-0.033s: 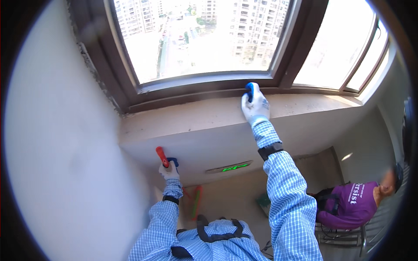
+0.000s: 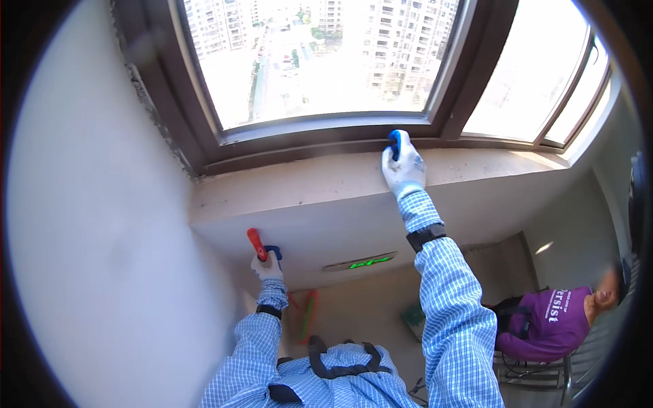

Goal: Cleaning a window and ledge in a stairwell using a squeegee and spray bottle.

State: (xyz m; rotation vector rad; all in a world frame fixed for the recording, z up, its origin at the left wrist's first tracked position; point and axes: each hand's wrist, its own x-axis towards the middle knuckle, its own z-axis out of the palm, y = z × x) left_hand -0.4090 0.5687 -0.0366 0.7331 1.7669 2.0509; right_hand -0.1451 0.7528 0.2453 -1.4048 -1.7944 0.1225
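Note:
My right hand [image 2: 406,166], in a white glove with blue-coated fingers, reaches up to the lower rail of the brown window frame [image 2: 306,143]. Its fingers are curled by the rail, just above the pale sill [image 2: 292,183]; what they hold, if anything, I cannot make out. Lower down, close to the wall below the sill, my left hand [image 2: 267,266] wears the same kind of glove. It is closed around a tool with a red handle [image 2: 256,243] that points up and to the left. The tool's working end is hidden.
A green-lit sign plate [image 2: 360,262] lies below the sill. A person in a purple top [image 2: 547,323] sits at the right on a metal bench [image 2: 537,374]. A red and green object [image 2: 308,316] and a green box [image 2: 412,321] are lower down. A white wall [image 2: 102,217] bounds the left.
The whole view has shifted very slightly. Both hands stay at the same places, the right by the window rail and the left around the red-handled tool.

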